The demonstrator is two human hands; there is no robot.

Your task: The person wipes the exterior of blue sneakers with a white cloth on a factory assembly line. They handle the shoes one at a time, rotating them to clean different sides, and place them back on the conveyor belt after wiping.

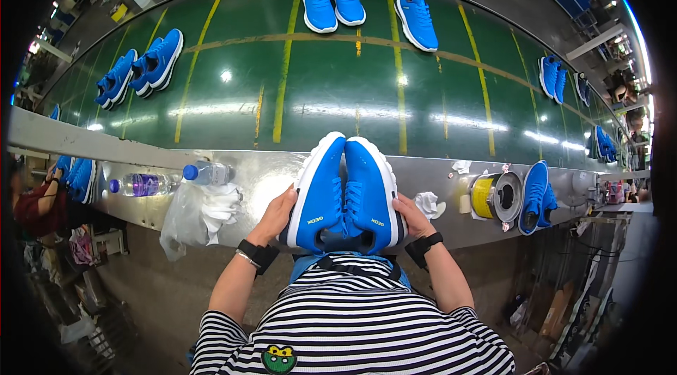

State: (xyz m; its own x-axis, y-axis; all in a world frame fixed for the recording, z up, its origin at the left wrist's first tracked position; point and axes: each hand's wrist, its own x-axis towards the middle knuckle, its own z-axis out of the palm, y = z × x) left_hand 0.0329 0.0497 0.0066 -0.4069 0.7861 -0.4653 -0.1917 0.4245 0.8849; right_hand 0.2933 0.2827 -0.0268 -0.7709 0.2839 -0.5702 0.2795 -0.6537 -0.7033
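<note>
Holds left shoe [321, 195] in left hand [277, 217] and right shoe [369, 195] in right hand [415, 218], side by side over desk [455, 230], with toes toward belt [233, 86]. Grips each by its outer side near the heel, with fingers pressed against it; cannot tell the position of those hidden by the shoes. Finds laces in place on both and colour matching, so judges pairing as done. Finds neither released nor set down on belt. Cannot tell, with undersides and linings mostly hidden, whether further work is needed. Notes blue pair [345, 0] and single shoe [417, 19] on belt's far side; judges the batch part-way. Notes other shoes [535, 195] on desk at right, beside tin [505, 196], untouched; cannot tell whether finished or waiting.
</note>
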